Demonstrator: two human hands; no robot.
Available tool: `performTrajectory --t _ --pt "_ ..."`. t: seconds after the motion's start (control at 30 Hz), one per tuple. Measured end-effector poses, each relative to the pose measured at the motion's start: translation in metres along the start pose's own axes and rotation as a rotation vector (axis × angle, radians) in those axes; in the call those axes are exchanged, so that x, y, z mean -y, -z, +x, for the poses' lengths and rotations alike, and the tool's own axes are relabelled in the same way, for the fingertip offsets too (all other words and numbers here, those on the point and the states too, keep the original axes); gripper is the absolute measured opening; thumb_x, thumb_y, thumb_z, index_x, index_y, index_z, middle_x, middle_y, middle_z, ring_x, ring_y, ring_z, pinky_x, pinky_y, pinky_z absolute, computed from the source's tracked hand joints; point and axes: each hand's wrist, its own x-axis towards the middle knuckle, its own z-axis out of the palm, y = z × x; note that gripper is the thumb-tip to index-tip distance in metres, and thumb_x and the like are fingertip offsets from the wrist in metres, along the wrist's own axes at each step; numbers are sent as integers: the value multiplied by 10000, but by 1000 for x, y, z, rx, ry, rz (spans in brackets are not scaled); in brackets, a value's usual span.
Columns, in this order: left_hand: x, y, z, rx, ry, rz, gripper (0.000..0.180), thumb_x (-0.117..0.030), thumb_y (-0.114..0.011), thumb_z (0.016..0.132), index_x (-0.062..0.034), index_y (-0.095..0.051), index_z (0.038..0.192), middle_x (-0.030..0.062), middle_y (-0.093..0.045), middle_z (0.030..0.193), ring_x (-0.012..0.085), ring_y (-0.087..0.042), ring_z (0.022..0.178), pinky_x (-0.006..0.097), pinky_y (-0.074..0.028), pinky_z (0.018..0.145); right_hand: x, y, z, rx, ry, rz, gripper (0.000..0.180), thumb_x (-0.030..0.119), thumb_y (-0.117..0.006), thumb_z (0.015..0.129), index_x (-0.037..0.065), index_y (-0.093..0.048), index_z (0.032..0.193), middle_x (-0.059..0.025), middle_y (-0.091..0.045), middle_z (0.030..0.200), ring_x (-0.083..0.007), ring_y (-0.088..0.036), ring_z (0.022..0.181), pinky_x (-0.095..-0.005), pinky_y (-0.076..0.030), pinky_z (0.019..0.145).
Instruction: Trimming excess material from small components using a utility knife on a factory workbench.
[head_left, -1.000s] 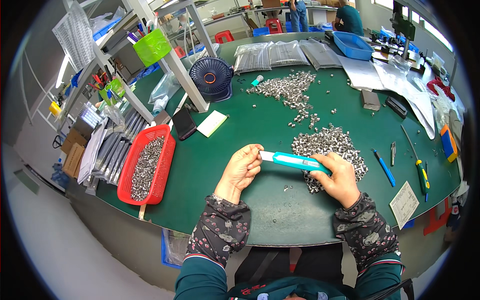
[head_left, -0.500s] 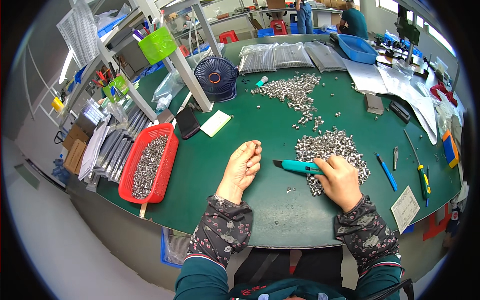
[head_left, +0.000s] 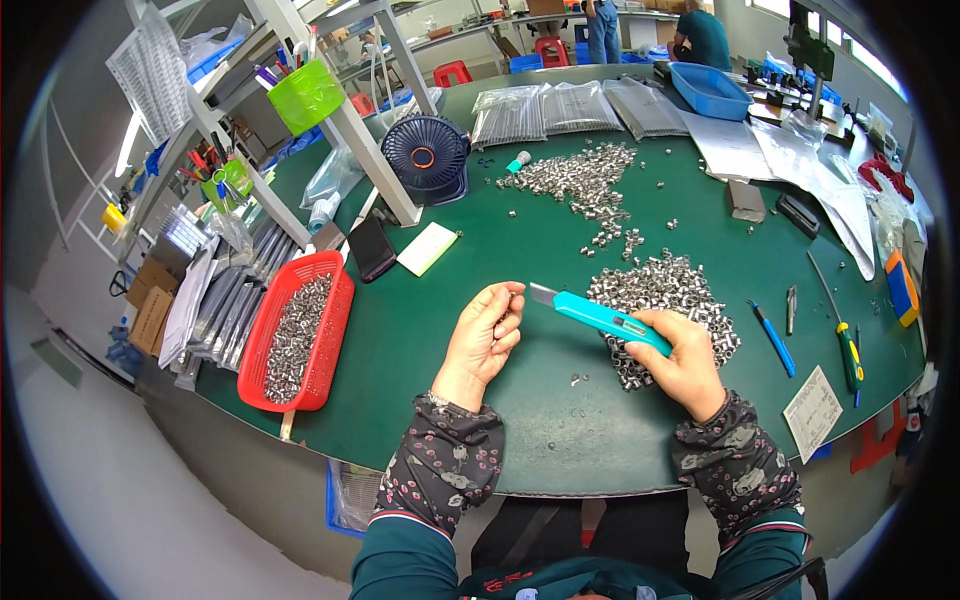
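Right hand (head_left: 682,362): wrapped round a slim turquoise plastic cutter (head_left: 610,322), blade (head_left: 542,294) toward ten o'clock, presumably for control. Left hand (head_left: 485,338), at its nine o'clock: pinching, we judge, a small silver metal ring (head_left: 514,294).

Covered and cropped
The left hand (head_left: 487,335) mostly covers a piece (head_left: 514,294) too small to identify; the right hand (head_left: 682,362) hides the rear end of the teal cutter (head_left: 610,318); the upper edge crops a standing person (head_left: 603,35).
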Motion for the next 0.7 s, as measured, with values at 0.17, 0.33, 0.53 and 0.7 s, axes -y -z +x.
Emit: performTrajectory --t 0.17,0.33,0.53,0.7 --pt "2 1 0 -3 -15 -1 173 -174 -466 903 -28 -553 935 20 -492 765 32 -312 471 143 -225 350 0 -1 -1 108 -84 80 301 216 -668 709 36 -619 946 -117 -614 785 -249 -601 688 -317 -462 619" --pt "5 -1 -1 5 -44 74 155 -171 -506 882 -26 -552 909 5 -496 712 29 -310 448 142 -216 345 2 0 0 161 -123 144 305 235 -657 725 30 -620 947 -110 -624 767 -230 -611 699 -299 -464 621" --pt "6 0 0 51 -68 196 177 -206 -508 880 -33 -545 870 7 -491 704 27 -305 442 144 -218 345 2 2 -1 268 -291 303 275 211 -649 727 34 -623 936 -96 -605 730 -215 -594 646 -302 -456 561" --pt "5 1 -1 -1 -8 106 215 -235 -479 895 -33 -543 863 11 -484 703 27 -314 453 145 -223 345 10 -1 -1 -150 152 -161 250 154 -669 686 62 -604 909 -84 -493 649 -249 -511 535 -340 -406 487"
